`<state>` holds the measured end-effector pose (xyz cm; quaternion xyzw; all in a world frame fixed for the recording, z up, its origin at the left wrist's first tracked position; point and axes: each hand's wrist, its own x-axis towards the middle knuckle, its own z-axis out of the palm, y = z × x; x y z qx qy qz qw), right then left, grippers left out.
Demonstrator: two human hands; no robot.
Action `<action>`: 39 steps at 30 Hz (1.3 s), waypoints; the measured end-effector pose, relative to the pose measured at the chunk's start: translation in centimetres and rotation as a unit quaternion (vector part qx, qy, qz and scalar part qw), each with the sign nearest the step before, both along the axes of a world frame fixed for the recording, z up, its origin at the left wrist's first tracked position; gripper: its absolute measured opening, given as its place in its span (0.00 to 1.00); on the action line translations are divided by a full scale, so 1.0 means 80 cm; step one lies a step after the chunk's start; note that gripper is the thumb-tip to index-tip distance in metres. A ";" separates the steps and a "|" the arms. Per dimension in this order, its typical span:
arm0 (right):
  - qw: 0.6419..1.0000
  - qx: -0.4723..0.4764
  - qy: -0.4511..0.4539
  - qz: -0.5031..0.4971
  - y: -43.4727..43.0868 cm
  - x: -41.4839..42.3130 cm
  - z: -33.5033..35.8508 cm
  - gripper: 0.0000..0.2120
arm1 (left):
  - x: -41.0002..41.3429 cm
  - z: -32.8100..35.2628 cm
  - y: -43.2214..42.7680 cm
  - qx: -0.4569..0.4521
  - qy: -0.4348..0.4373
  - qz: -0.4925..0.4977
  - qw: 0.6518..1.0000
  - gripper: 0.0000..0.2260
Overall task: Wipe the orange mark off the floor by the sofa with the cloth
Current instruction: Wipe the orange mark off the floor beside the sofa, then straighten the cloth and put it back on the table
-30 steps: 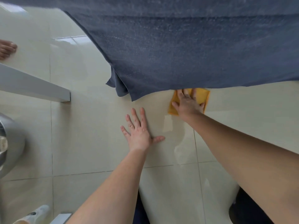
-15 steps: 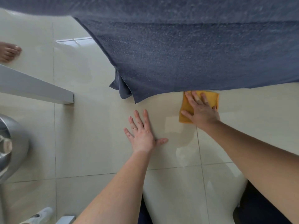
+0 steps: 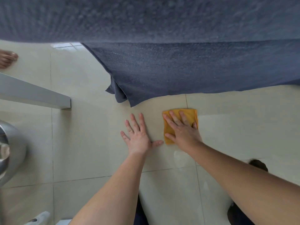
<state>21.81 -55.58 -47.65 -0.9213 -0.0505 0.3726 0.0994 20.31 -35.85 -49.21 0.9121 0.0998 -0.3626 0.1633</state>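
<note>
A folded orange cloth (image 3: 168, 132) lies flat on the pale tiled floor (image 3: 90, 143), just in front of the sofa's hanging blue-grey cover (image 3: 178, 70). My right hand (image 3: 183, 129) presses flat on top of the cloth, fingers spread and pointing toward the sofa. Beside it, my left hand (image 3: 138, 137) rests palm-down on the bare tile, fingers apart, with a ring on one finger. Its thumb nearly touches the cloth's near corner. No orange mark shows on the visible floor; whatever is beneath the cloth is hidden.
A grey bar-like furniture edge (image 3: 37, 96) juts in from the left. A round metal object (image 3: 9, 153) sits at the left edge. Another person's bare foot (image 3: 7, 60) stands at the far left. A wet sheen (image 3: 183, 158) lies on the tile below the cloth.
My right hand has drawn the cloth back from under the sofa cover's edge toward me and leftward, closer to my left hand. The left hand stays planted on the tile.
</note>
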 end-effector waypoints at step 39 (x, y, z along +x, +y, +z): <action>0.953 0.151 -0.112 -0.238 -0.120 -0.030 0.179 0.05 | 0.013 0.185 -0.074 -0.137 -0.163 -0.028 0.977 0.08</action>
